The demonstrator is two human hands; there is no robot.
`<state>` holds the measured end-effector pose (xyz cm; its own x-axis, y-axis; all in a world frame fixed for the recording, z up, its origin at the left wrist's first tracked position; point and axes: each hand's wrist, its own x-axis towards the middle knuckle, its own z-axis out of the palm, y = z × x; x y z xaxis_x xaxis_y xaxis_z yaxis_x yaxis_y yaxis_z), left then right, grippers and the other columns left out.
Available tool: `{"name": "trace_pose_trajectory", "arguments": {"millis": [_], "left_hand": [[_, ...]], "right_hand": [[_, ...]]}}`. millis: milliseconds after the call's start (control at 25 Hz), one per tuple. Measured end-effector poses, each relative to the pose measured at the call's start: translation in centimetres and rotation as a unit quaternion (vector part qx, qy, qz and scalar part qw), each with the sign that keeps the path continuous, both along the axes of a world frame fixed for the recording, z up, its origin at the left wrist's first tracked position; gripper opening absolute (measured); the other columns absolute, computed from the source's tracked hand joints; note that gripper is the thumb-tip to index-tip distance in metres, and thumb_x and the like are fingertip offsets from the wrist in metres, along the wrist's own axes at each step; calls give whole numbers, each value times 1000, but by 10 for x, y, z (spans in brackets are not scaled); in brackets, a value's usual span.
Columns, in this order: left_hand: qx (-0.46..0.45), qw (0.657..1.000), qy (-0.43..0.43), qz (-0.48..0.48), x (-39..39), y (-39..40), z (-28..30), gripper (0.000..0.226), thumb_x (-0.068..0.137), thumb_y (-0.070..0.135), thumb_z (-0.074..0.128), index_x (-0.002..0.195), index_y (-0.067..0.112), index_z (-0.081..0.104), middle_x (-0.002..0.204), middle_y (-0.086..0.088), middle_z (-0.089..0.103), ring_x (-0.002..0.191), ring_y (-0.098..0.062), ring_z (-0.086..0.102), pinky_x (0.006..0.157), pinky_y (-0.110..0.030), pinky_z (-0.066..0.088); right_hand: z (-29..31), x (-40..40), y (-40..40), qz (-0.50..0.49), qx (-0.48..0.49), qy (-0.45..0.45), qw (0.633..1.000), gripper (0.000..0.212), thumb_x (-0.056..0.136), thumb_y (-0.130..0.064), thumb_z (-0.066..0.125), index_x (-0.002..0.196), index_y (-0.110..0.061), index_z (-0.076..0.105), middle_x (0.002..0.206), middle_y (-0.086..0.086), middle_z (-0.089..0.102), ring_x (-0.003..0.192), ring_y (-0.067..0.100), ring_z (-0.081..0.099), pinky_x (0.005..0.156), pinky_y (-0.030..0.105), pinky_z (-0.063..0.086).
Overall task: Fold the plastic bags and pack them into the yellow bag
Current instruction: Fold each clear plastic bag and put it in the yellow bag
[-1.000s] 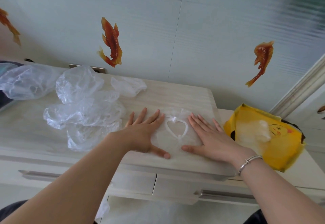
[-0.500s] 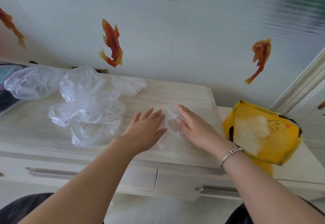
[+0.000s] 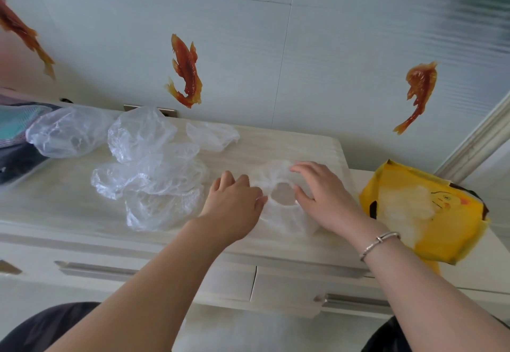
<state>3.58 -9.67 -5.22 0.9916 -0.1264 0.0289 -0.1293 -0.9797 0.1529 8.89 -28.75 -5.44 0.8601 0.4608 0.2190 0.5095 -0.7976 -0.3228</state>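
A clear plastic bag with an elastic rim (image 3: 281, 213) lies on the pale wooden cabinet top (image 3: 311, 147). My left hand (image 3: 234, 202) pinches its left edge with curled fingers. My right hand (image 3: 323, 194) grips its right and far edge, a bracelet on the wrist. A heap of crumpled clear bags (image 3: 149, 175) lies left of my hands. One more bag (image 3: 69, 133) is at the far left, another small one (image 3: 212, 135) near the wall. The yellow bag (image 3: 430, 213) with a duck print stands open to the right, with pale plastic showing inside it.
A tiled wall with orange fish stickers (image 3: 186, 73) rises behind the cabinet. Drawers with metal handles (image 3: 356, 300) run below the front edge. Folded cloth (image 3: 16, 128) sits at the far left. A door frame (image 3: 480, 136) stands at the right.
My hands were flat on the bag a second ago. They have since curled and taken hold of its edges, the right hand moving toward the far edge. The view shifted slightly.
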Motion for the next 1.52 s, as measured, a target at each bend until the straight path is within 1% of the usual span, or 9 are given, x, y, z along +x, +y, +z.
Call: {"name": "trace_pose_trajectory", "arguments": {"millis": [120,280,400,720,1000,1160,1280,1400,1520], "left_hand": [[-111,992,32,43,-1,-5,6,34,99,29,32,106,21,64,101,3,64,112,-23,42,96,-32,33],[-146,989,-30,17,-6,-4,9,26,96,23,46,119,21,57,118,5,54,112,-20,45,93,-28,37],[-127,992,5,-3,-13,-2,10,46,96,34,50,138,18,39,135,2,44,123,-19,41,100,-30,37],[-58,987,121,-90,-15,5,-14,90,88,71,33,154,23,-4,161,10,-5,147,-6,-5,121,-34,-1],[-48,991,64,-106,0,14,-21,102,73,80,48,153,31,8,160,16,3,147,-7,3,121,-38,0],[-3,993,-53,-102,4,14,-16,71,88,62,46,148,28,29,148,8,28,134,-17,30,116,-33,20],[7,991,-84,-107,3,12,-11,48,95,39,47,141,26,42,135,5,39,122,-17,39,110,-28,24],[-72,992,-79,-73,5,9,-8,29,100,30,41,112,19,64,116,4,53,104,-17,50,95,-24,32],[-182,983,-22,4,10,8,-10,36,100,33,42,79,9,58,94,-2,56,83,-23,55,75,-31,40]], "right_hand": [[11,-15,-11,21,-17,12,1000,39,88,-23,57,127,-22,53,126,-8,49,121,14,38,103,29,33],[15,-38,-27,53,-60,54,995,53,84,-26,60,135,-27,45,134,-12,44,128,8,32,107,19,27],[12,-40,-31,60,-71,52,994,60,88,-19,58,143,-24,36,148,-9,33,139,7,24,109,10,11],[-5,-16,-25,71,-129,26,989,67,90,-3,46,151,-23,25,160,-5,15,148,9,6,120,25,5],[-9,-12,-21,68,-121,-30,990,46,94,-18,47,140,-20,45,139,-7,49,124,16,43,104,27,34],[-17,-12,-23,75,-120,-35,989,45,93,-25,51,137,-18,49,138,-4,43,123,17,42,101,28,39],[-19,-11,-25,81,-100,-21,991,48,87,-30,56,134,-18,54,147,-4,37,134,17,34,113,27,27],[-19,-11,-25,83,-84,-15,993,46,84,-31,60,128,-19,58,144,-4,43,134,17,37,113,25,25],[-17,-12,-24,44,-41,2,998,33,88,-23,59,120,-18,60,123,-4,60,117,14,52,100,23,38]]}}
